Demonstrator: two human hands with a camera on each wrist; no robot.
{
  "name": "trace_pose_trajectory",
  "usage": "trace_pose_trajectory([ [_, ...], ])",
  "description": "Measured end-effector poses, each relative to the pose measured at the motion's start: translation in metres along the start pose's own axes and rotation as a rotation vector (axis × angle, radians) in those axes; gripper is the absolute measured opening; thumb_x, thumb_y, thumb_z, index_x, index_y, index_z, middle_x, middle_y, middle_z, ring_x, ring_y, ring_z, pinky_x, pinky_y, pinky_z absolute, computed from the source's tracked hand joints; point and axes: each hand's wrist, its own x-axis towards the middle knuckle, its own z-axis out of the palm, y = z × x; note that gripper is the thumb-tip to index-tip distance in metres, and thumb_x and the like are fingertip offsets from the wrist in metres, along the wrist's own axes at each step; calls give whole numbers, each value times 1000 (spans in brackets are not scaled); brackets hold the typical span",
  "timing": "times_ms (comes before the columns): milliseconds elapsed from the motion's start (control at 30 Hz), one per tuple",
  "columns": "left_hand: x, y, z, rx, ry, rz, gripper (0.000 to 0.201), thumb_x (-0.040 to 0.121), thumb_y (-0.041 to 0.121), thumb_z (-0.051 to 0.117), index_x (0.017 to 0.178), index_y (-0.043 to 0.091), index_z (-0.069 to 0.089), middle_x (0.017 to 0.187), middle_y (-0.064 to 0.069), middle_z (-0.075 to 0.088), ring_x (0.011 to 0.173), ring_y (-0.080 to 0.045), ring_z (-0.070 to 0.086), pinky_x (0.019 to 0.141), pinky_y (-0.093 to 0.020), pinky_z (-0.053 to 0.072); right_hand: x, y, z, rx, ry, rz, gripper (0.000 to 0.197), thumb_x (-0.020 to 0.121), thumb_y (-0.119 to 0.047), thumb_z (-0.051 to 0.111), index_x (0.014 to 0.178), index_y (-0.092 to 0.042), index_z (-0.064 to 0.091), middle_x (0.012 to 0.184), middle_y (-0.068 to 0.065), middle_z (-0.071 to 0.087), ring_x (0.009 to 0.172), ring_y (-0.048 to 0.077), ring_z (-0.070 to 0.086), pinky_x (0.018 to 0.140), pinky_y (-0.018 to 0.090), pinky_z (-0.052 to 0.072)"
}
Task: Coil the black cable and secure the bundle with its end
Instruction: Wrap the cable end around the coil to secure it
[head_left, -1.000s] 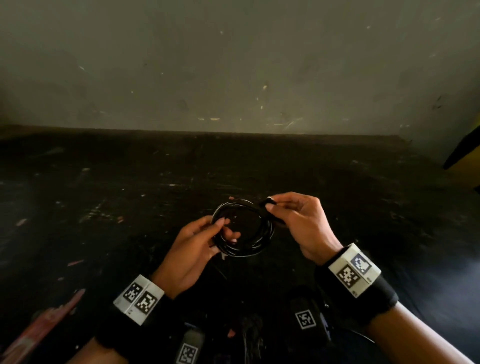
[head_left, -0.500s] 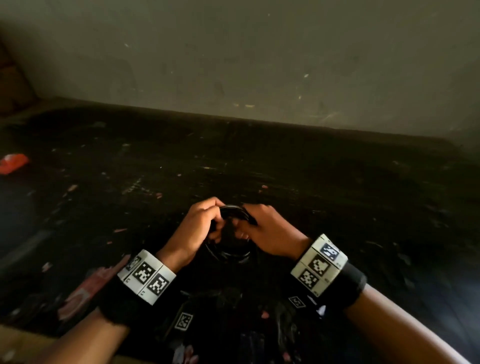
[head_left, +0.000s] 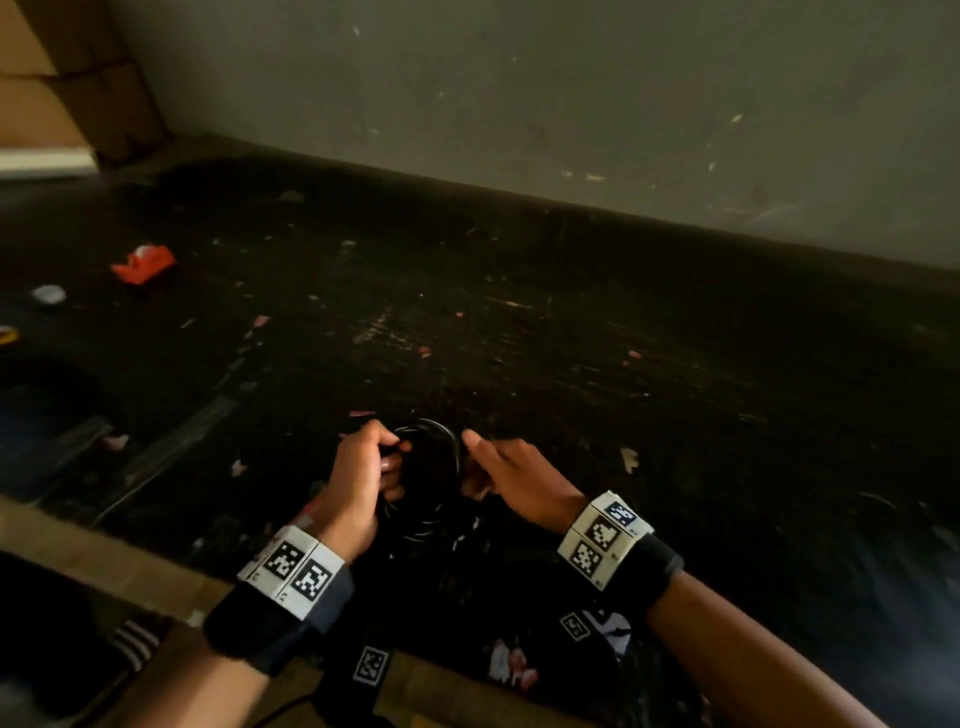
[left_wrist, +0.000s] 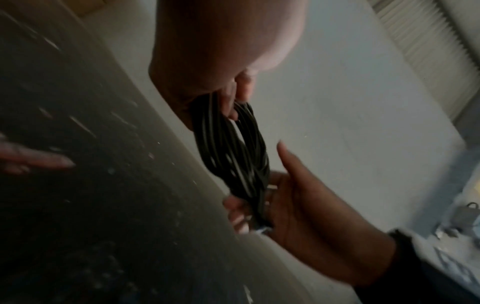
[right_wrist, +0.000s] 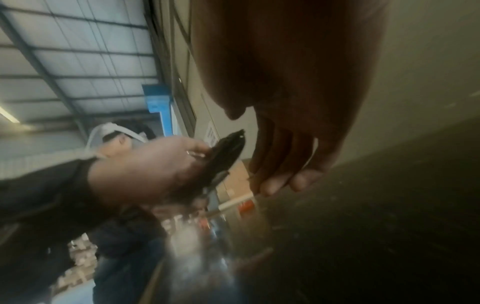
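Note:
The black cable (head_left: 456, 452) is wound into a small round coil held just above the dark table. My left hand (head_left: 363, 467) grips the coil's left side, fingers curled round the strands. In the left wrist view the coil (left_wrist: 233, 154) hangs from my left hand's fingers (left_wrist: 231, 102). My right hand (head_left: 509, 478) sits at the coil's right side with its index finger stretched out. In the right wrist view my right hand's fingers (right_wrist: 275, 174) hang loosely curled, a small gap from the coil (right_wrist: 226, 152) in my left hand (right_wrist: 145, 170). The cable's end is not distinguishable.
The dark scuffed table (head_left: 571, 338) runs back to a grey wall (head_left: 519, 104). A red scrap (head_left: 143, 264) and a white scrap (head_left: 49, 294) lie far left. Cardboard boxes (head_left: 62, 78) stand at the back left. The table's wooden front edge (head_left: 130, 566) is close to my wrists.
The head view has swung left and both hands have come nearer the front edge. My right hand, which pinched the coil's right side, has loosened off it; the left hand keeps its hold.

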Motion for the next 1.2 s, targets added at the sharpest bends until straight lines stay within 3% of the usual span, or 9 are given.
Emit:
trace_pose_trajectory([
  [67, 11, -1, -19, -68, 7, -2, 28, 87, 25, 43, 66, 9, 52, 35, 8, 36, 49, -15, 35, 32, -17, 22, 3, 13, 7, -196, -72, 17, 40, 98, -38, 40, 92, -9, 67, 87, 8, 68, 81, 15, 64, 79, 29, 50],
  [167, 25, -7, -41, -96, 54, -17, 28, 94, 33, 47, 82, 7, 53, 34, 9, 45, 68, -25, 55, 29, -12, 24, 4, 30, 23, -645, -287, 6, 25, 92, -27, 52, 110, -13, 63, 112, 7, 64, 102, 21, 61, 90, 37, 50],
  [267, 29, -11, -46, -60, 51, -5, 24, 97, 32, 44, 95, 9, 52, 34, 10, 52, 93, -34, 63, 32, -11, 29, 4, 38, 33, -780, -296, -19, 31, 89, -21, 55, 119, -13, 57, 124, 7, 55, 110, 24, 57, 93, 36, 48],
  [433, 32, -16, -48, 77, 43, 15, 22, 97, 36, 43, 80, 23, 51, 83, -10, 64, 85, -26, 59, 51, -26, 33, 3, 34, 46, -996, -347, -62, 27, 94, -15, 44, 107, 0, 61, 113, 19, 62, 99, 35, 63, 85, 44, 53],
  [567, 27, -23, -37, 240, -33, 35, 21, 95, 33, 47, 78, 22, 54, 75, -5, 53, 59, -11, 45, 44, -21, 33, 2, 34, 36, -770, -198, 5, 23, 91, -18, 46, 98, -5, 65, 105, 16, 66, 95, 30, 64, 85, 43, 53],
  [667, 17, -23, -21, 537, -158, 177, 28, 97, 39, 41, 95, 17, 58, 84, 5, 55, 79, -13, 54, 71, -34, 47, -3, 25, 10, -539, 2, 30, 14, 89, -18, 56, 97, -11, 66, 99, 7, 67, 90, 19, 65, 85, 36, 54],
  [767, 5, -25, 5, 623, -350, 244, 37, 97, 41, 37, 97, 10, 58, 92, -5, 63, 85, -16, 57, 86, -43, 46, -15, 10, -10, -455, 153, -67, 9, 85, -15, 61, 92, -17, 67, 88, 0, 68, 83, 13, 65, 77, 28, 53],
  [1000, -11, -25, 72, 664, -590, 365, 33, 97, 37, 41, 91, 8, 57, 75, 2, 58, 72, -12, 55, 67, -28, 41, -53, -1, -57, -438, 221, -176, 10, 84, -12, 62, 92, -14, 67, 89, 2, 68, 81, 10, 64, 75, 25, 54],
  [1200, -21, -24, 120, 760, -593, 545, 26, 98, 19, 40, 79, 11, 58, 74, 0, 60, 64, -3, 56, 63, -18, 42, -74, 13, -95, -560, 279, -128, 8, 89, -17, 57, 91, -13, 63, 91, 2, 65, 80, 13, 62, 72, 27, 53],
])
